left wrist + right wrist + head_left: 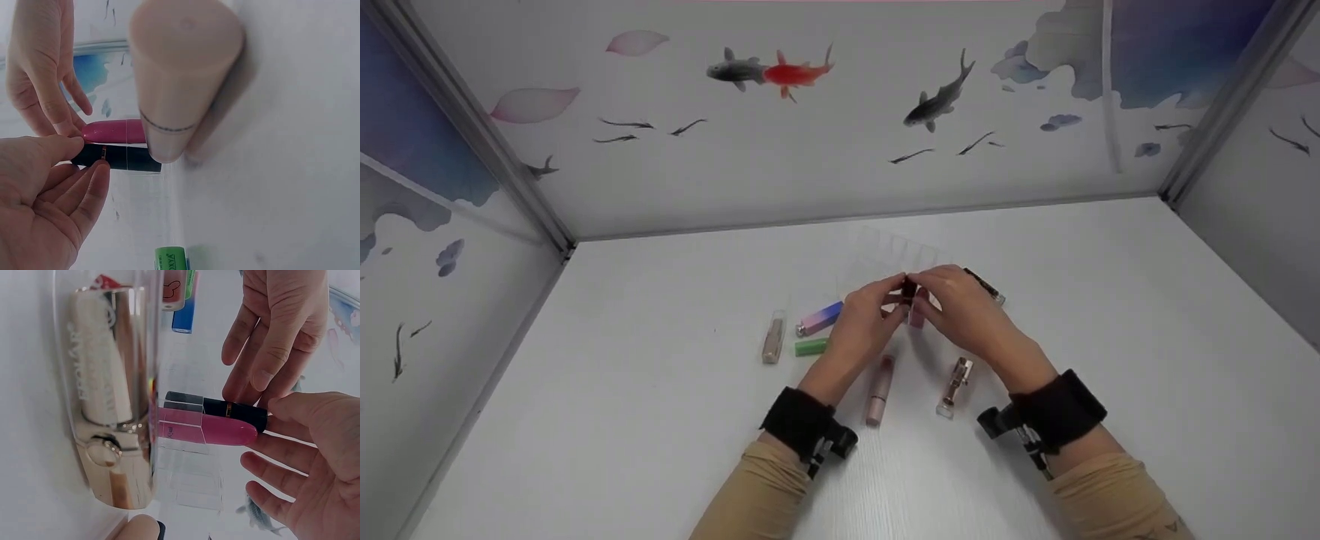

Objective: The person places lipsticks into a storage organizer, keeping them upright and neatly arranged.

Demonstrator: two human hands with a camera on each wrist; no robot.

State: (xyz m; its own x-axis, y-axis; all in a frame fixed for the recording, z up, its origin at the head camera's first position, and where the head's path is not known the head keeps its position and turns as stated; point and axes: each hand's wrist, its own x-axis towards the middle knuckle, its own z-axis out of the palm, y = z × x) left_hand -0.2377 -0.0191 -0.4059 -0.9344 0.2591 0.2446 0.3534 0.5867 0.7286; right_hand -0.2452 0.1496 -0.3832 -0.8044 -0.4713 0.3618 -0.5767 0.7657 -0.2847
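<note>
A black lipstick tube (135, 158) with a gold band stands with its lower part in a slot of the clear organizer (199, 498). My left hand (859, 322) pinches it between thumb and fingers near the band. At the tube's top end, the thumb and forefinger of my right hand (964, 307) also grip it, while that hand's other fingers spread loosely. Right beside the black tube, a magenta lipstick (225, 430) sits in the organizer too, its rounded tip close to my right fingers. In the head view the hands partly hide both tubes.
Nearer me lie a pale pink tube (880, 394) and a gold lipstick (955, 388) in a clear case. Left of the hands are a blue-pink tube (820, 319), a green tube (811, 347) and a clear-capped lipstick (773, 337). A black tube (984, 285) lies behind my right hand.
</note>
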